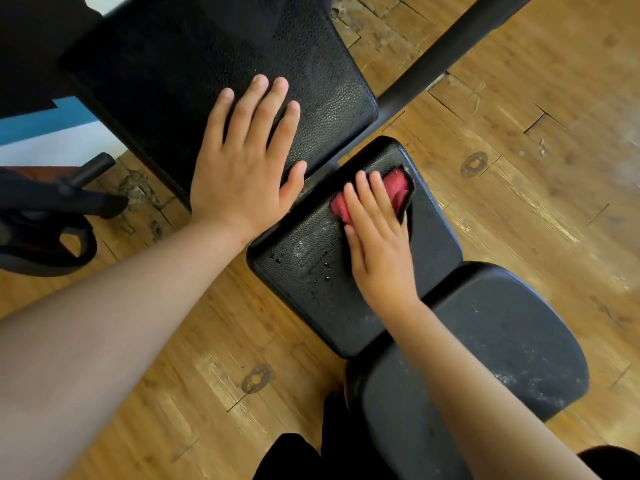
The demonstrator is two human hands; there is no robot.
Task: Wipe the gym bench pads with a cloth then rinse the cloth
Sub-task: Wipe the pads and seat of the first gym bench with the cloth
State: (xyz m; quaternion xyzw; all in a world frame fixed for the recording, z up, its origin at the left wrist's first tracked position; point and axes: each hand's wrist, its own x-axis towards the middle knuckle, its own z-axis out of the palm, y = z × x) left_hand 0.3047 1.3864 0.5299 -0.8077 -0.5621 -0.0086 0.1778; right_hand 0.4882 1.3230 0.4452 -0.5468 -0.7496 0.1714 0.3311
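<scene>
The bench has three black pads with a pebbled, leather-like skin and rounded corners. The left hand (242, 161) lies flat on the large back pad (166, 64), fingers (258, 109) straight and spread, holding nothing; the thumb reaches the pad's near edge. Fine wet specks show on that pad towards its right side.

The red cloth (396, 188), soft and bunched into folds, sits on the far right part of the smaller seat pad (304, 282), just beside a torn spot in the skin. The right hand (379, 247) presses down on the cloth with straight fingers laid close together over it, not curled round it; the cloth shows past the fingertips and on the left side. Water drops (325, 270) and a damp smear lie on the seat pad to the left of this hand.

Nearest the person, a third pad (512, 341) looks duller and grey, with pale dust along its right edge. A dark metal bar (436, 60) runs slantwise beyond the pads. Underneath is a worn wooden plank floor (519, 188), scuffed and chipped in places.
</scene>
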